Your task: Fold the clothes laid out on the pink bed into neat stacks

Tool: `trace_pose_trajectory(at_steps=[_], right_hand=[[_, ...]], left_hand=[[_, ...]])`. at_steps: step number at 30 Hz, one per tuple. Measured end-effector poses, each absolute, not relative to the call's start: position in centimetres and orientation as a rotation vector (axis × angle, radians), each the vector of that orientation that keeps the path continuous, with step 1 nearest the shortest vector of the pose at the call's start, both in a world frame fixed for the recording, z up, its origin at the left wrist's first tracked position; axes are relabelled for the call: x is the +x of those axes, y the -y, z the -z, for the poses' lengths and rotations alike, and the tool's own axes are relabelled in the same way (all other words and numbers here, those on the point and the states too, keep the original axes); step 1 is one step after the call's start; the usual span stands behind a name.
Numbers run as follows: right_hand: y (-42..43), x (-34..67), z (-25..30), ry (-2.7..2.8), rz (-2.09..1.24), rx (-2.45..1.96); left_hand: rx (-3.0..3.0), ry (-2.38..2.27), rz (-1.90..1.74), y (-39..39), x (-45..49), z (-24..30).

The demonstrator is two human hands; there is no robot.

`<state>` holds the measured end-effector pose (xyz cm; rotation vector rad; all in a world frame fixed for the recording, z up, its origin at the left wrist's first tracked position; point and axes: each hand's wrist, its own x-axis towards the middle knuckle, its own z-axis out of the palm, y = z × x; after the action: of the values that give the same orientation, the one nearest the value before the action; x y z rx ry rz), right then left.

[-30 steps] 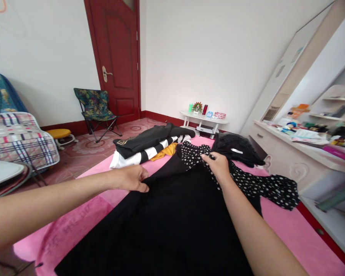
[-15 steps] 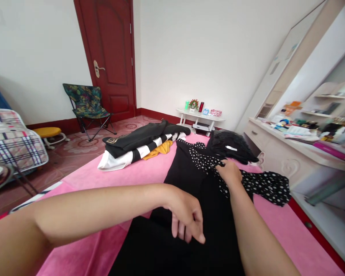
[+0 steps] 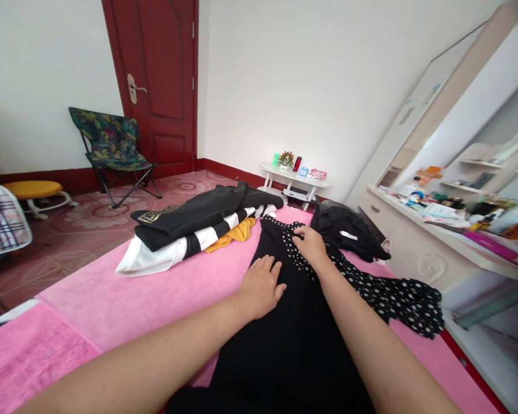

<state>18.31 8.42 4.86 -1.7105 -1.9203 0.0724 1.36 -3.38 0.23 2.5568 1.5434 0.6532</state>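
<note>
A black dress [image 3: 293, 345] with a white-dotted top [image 3: 366, 282] lies spread out in front of me, one dotted sleeve reaching to the right. My left hand [image 3: 263, 287] rests flat on the left side of its black body, fingers stretched out. Up by the neckline, my right hand [image 3: 311, 247] has its thumb and forefinger drawn together on the dotted cloth. Its other fingers are mostly out of sight. The dress's lower end runs off the bottom of the picture.
Left of the dress are folded clothes: a black garment [image 3: 190, 213], a black-and-white striped one [image 3: 155, 256] and a yellow one [image 3: 237, 234]. A dark furry garment [image 3: 345, 230] lies beyond on the pink bedding [image 3: 155, 299]. A cluttered dresser [image 3: 414, 241] stands right.
My left hand has moved forward from above the dress and opened flat on its left side. My right hand has shifted along the dotted cloth to the neckline. The view has turned slightly.
</note>
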Motion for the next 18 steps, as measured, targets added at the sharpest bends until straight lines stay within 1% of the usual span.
trace_pose_trajectory(at_steps=[5, 9, 13, 18], right_hand=[[-13.6, 14.3, -4.0, 1.972, -0.158, -1.732], [-16.6, 11.9, -4.0, 2.003, -0.208, -1.718], [-18.7, 12.3, -3.5, 1.911, -0.229, -1.793], [-18.7, 13.6, -1.4, 1.771, -0.191, -1.887]], left_hand=[[2.574, -1.411, -0.769, 3.3, 1.2, -1.2], [2.593, -1.315, -0.782, 3.3, 0.9, -1.8], [2.591, -1.318, -0.780, 3.2, 0.8, -1.7], [2.586, -1.349, -0.764, 3.0, 1.0, -1.6]])
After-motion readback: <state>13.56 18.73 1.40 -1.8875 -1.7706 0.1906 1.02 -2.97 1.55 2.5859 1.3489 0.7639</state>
